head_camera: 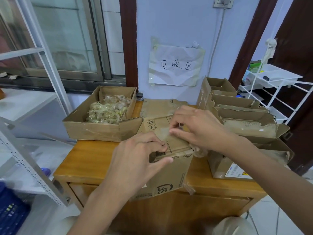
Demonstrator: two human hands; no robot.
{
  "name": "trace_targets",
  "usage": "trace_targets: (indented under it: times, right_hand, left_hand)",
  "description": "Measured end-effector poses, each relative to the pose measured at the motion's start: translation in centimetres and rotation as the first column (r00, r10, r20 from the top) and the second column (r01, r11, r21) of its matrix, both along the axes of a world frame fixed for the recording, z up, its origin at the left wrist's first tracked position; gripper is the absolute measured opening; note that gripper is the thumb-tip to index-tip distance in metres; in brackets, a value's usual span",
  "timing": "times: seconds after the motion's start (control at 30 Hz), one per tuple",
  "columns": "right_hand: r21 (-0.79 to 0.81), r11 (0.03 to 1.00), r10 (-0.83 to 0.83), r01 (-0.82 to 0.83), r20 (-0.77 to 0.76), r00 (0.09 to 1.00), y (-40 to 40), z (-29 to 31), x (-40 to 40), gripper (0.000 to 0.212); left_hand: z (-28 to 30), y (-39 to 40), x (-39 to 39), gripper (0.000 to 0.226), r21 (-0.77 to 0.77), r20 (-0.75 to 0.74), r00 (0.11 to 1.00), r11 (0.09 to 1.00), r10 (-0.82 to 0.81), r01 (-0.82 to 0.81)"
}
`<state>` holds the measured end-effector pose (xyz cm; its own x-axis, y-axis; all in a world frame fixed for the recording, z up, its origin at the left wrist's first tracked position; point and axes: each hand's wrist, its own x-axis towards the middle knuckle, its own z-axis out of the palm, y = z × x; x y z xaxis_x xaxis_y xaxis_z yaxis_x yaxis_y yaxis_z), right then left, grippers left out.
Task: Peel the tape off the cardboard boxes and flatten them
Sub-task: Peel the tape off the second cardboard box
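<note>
Cardboard box [171,173] gripped by curled left hand [135,160]; right hand [196,128] pinches its clear tape [163,133].

Bare desk [94,160] lies left; stacked boxes [240,116] crowd the right side.

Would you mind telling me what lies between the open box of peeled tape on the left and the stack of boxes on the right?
In the head view, the box being peeled, gripped by the left hand and right hand.
</note>
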<state>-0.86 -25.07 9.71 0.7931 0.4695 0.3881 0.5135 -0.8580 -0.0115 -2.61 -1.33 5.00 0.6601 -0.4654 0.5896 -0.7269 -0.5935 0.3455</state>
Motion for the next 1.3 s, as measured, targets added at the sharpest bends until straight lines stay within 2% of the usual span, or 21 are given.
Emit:
trace_targets:
  times: [0.1,0.23,0.27,0.3,0.33,0.4,0.43,0.47,0.5,0.57,0.6,0.63,0.8,0.9,1.0,1.1,1.17,1.3]
  right_hand:
    - [-0.042,0.998,0.039,-0.040,-0.027,0.999,-0.4,0.5,0.0,0.032]
    - [-0.207,0.977,0.075,-0.056,0.085,0.994,0.2,0.4,0.1,0.030]
    - [-0.198,0.979,0.072,-0.048,0.113,0.991,0.5,0.4,0.2,0.028]
    - [-0.127,0.991,0.046,-0.031,0.119,0.992,0.8,0.4,0.2,0.025]
    - [0.010,1.000,0.004,-0.005,0.088,0.996,0.9,0.7,0.3,0.019]
    - [0.335,0.941,-0.045,0.036,0.018,0.999,0.5,1.5,0.5,0.013]
    - [0.426,0.904,-0.048,0.044,-0.002,0.999,0.3,2.0,0.6,0.012]
    - [0.451,0.891,-0.040,0.053,-0.039,0.998,0.1,2.5,0.6,0.013]
    - [0.406,0.912,-0.027,0.059,-0.086,0.996,0.0,2.7,0.5,0.015]
    - [0.129,0.990,-0.039,0.060,-0.160,0.986,0.0,2.6,0.0,0.032]
    - [-0.016,0.999,-0.049,0.047,-0.175,0.983,0.1,2.1,-0.2,0.042]
    - [-0.094,0.995,-0.041,0.025,-0.169,0.985,0.1,1.6,-0.3,0.047]
    - [-0.220,0.969,0.114,-0.109,0.007,0.993,0.2,1.3,-0.4,0.027]
    - [-0.304,0.945,0.151,-0.122,0.075,0.986,0.7,1.0,-0.4,0.023]
    - [-0.304,0.948,0.120,-0.089,0.083,0.989,1.4,0.8,-0.3,0.022]
    - [-0.163,0.986,0.035,-0.031,0.020,0.999,1.5,1.3,0.1,0.008]
    - [-0.046,0.998,-0.040,0.039,-0.026,0.999,1.0,1.9,0.5,0.011]
    - [0.066,0.997,-0.025,0.034,-0.129,0.991,0.6,2.2,0.1,0.009]
  left_hand:
    - [-0.1,0.2,0.0,0.048,-0.001,0.009,1.000,1.000,-0.001,0.001]
    - [-0.2,-0.1,0.0,0.048,0.005,0.017,1.000,1.000,0.000,0.000]
    - [-0.1,-0.2,0.0,0.049,0.009,0.022,1.000,1.000,0.002,-0.002]
    - [-0.1,-0.2,0.0,0.049,0.012,0.025,1.000,1.000,0.003,-0.003]
    - [-0.1,-0.1,-0.1,0.048,0.012,0.025,1.000,1.000,0.003,-0.003]
    - [-0.1,0.0,-0.1,0.045,0.011,0.018,1.000,1.000,-0.001,0.001]
    - [-0.1,0.0,-0.2,0.045,0.009,0.015,1.000,1.000,0.001,-0.001]
    - [0.0,0.0,-0.2,0.046,0.006,0.016,1.000,1.000,0.004,-0.004]
    - [0.0,0.0,-0.3,0.047,0.004,0.019,1.000,1.000,0.006,-0.006]
    - [0.0,-0.1,-0.3,0.047,0.006,0.028,1.000,1.000,0.009,-0.009]
    - [0.0,-0.1,-0.3,0.047,0.004,0.032,0.999,1.000,0.010,-0.010]
    - [0.0,-0.1,-0.3,0.047,0.001,0.031,0.999,1.000,0.009,-0.009]
    - [0.1,-0.3,-0.5,0.048,0.036,0.038,0.999,0.999,0.026,-0.027]
    - [0.1,-0.3,-0.6,0.048,0.042,0.038,0.999,0.999,0.024,-0.026]
    - [0.1,-0.1,-0.6,0.047,0.044,0.025,1.000,0.999,0.019,-0.020]
    - [0.3,-0.1,-0.8,0.046,0.056,0.014,1.000,0.998,0.020,-0.021]
    - [0.4,-0.1,-1.0,0.041,0.062,0.003,1.000,0.998,0.014,-0.014]
    - [0.3,0.1,-0.9,0.041,0.047,-0.019,1.000,0.999,-0.010,0.011]
